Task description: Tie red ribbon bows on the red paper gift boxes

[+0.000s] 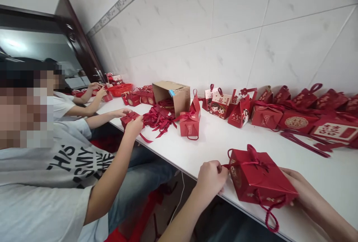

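A red gift box (260,182) with twisted cord handles sits near the table's front edge. Across its top runs a red ribbon (253,160), tied in a bow. My left hand (212,176) is closed at the box's left side, pinching one end of that ribbon. Behind the box's right side, my right hand (300,186) curls against it; the box hides most of its fingers. Farther along the table stands another red box with a bow (190,122), touched by neither of my hands.
Rows of red boxes (298,119) line the wall at right. A cardboard carton (181,98) lies on its side by a heap of red ribbons (159,119). At left, a seated co-worker's hands (134,126) hold a red box. Another person sits beyond, near a red basin (121,90).
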Available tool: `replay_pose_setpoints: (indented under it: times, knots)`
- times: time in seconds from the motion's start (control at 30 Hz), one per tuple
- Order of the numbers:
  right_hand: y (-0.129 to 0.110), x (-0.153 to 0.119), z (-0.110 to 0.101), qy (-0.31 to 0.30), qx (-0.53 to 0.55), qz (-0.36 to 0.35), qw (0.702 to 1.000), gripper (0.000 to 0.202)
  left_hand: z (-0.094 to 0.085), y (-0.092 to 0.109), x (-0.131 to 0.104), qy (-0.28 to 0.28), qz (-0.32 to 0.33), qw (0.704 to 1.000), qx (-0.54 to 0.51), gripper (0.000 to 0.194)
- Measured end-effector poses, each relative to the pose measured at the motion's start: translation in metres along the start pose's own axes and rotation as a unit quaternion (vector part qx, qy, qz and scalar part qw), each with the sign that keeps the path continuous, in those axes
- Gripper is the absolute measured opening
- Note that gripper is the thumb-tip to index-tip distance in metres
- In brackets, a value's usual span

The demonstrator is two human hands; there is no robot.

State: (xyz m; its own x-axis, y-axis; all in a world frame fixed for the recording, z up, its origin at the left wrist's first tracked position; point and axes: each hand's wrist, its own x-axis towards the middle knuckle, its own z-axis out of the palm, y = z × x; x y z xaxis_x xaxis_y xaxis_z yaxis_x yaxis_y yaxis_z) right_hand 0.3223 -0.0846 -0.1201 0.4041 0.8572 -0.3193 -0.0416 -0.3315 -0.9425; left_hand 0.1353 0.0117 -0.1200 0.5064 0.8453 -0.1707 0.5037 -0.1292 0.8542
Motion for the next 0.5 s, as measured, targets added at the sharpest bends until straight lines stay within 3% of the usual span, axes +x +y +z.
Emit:
replay_pose_setpoints:
  times: [0.5]
  knots:
    - [-0.004,0.0,0.001,0.005,0.006,-0.041,0.999,0.028,-0.009,0.011,0.015,-0.066,0.006,0.995,0.076,0.025]
